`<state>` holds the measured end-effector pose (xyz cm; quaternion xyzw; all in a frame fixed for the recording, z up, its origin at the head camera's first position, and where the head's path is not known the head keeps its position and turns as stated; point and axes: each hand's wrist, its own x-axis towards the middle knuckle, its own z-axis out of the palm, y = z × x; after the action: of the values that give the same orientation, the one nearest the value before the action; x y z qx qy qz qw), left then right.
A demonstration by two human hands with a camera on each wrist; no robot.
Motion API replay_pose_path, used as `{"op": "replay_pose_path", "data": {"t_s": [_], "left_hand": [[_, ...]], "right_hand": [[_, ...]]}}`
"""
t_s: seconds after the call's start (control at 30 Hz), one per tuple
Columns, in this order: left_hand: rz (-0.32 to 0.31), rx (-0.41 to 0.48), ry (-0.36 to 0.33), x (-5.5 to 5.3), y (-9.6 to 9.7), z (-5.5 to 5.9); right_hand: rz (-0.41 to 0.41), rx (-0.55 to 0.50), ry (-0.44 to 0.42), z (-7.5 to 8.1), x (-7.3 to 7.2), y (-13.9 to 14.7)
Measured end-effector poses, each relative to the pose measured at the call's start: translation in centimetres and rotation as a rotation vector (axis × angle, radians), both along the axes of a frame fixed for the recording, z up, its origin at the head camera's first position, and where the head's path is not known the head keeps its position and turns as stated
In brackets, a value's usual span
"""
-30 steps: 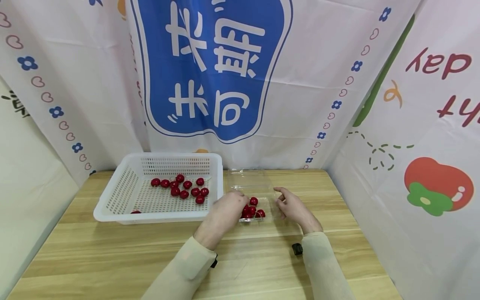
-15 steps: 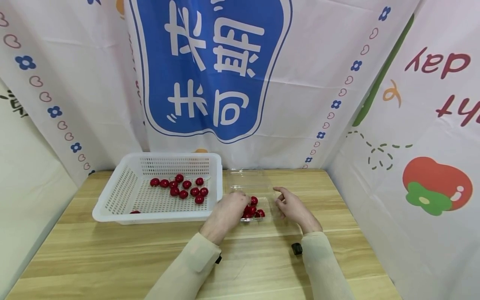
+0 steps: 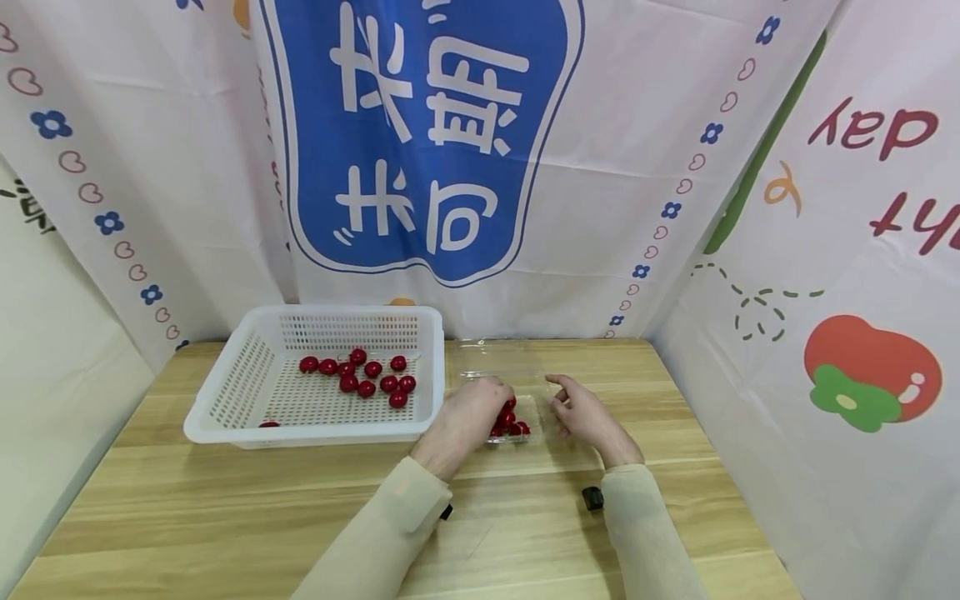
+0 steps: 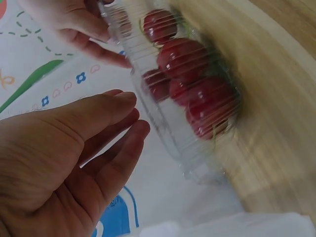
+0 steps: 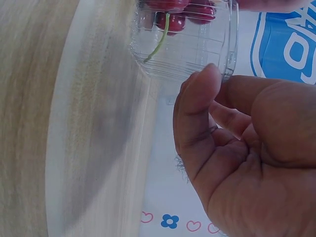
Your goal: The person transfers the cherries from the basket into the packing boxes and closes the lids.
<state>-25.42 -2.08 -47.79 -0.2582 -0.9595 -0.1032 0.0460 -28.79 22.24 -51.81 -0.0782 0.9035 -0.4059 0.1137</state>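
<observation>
A clear plastic clamshell box (image 3: pixel 531 407), its lid (image 3: pixel 495 358) folded back, holds several red cherries (image 4: pixel 183 58). My left hand (image 3: pixel 467 417) is over the box's left side and hides part of it. In the left wrist view its thumb and fingers are bent towards each other by the box rim, with nothing visible between them. Just right of the box is my right hand (image 3: pixel 588 421), fingers loosely bent. From the right wrist, a fingertip (image 5: pixel 210 79) overlaps the box's rim corner. A cherry with a green stem (image 5: pixel 166 24) shows through the box wall.
A white perforated plastic basket (image 3: pixel 300 436) stands left of the box, with several cherries (image 3: pixel 348 383) on its floor. Both rest on a wooden table (image 3: pixel 247 517). A printed curtain (image 3: pixel 585 250) hangs behind the table.
My left hand has shifted slightly right over the box, now covering more of the cherries there. The right hand has stayed in place. The basket's cherries look the same.
</observation>
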Motion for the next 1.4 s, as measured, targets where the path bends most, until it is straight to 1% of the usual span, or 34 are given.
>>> {"op": "replay_pose_path", "data": {"t_s": [0.1, 0.3, 0.4, 0.53, 0.7, 0.87, 1.03, 1.17, 1.33, 1.4], "left_hand": [[0.005, 0.045, 0.002, 0.5, -0.8, 0.5], [-0.013, 0.163, 0.033, 1.4, -3.0, 1.5], [-0.002, 0.188, 0.047, 1.8, -4.4, 2.1], [0.049, 0.187, 0.029, 2.2, -6.5, 2.8], [0.122, 0.182, 0.031, 2.5, -9.3, 3.3], [0.177, 0.189, 0.033, 2.6, -11.9, 3.4], [0.205, 0.221, 0.029, 2.9, -14.5, 3.2], [0.240, 0.242, 0.021, 3.1, -16.4, 2.9], [0.268, 0.227, 0.002, 3.4, -18.9, 2.7], [0.285, 0.213, -0.020, 3.5, -19.9, 2.7]], "right_hand": [[0.001, 0.001, 0.002, 0.1, 0.0, -0.1], [0.006, 0.000, 0.001, 0.0, 0.0, 0.0], [0.005, -0.005, 0.001, 0.0, -0.1, 0.0], [0.004, -0.012, 0.001, -0.1, -0.1, 0.0], [0.006, -0.004, 0.003, -0.1, -0.1, 0.0], [0.007, 0.003, 0.001, 0.0, 0.0, -0.1], [0.011, -0.001, 0.001, 0.0, 0.1, -0.1], [0.008, 0.002, -0.005, 0.0, 0.1, -0.1], [0.007, 0.005, -0.011, 0.0, 0.1, -0.1], [0.007, 0.001, -0.012, 0.0, 0.1, -0.1]]}}
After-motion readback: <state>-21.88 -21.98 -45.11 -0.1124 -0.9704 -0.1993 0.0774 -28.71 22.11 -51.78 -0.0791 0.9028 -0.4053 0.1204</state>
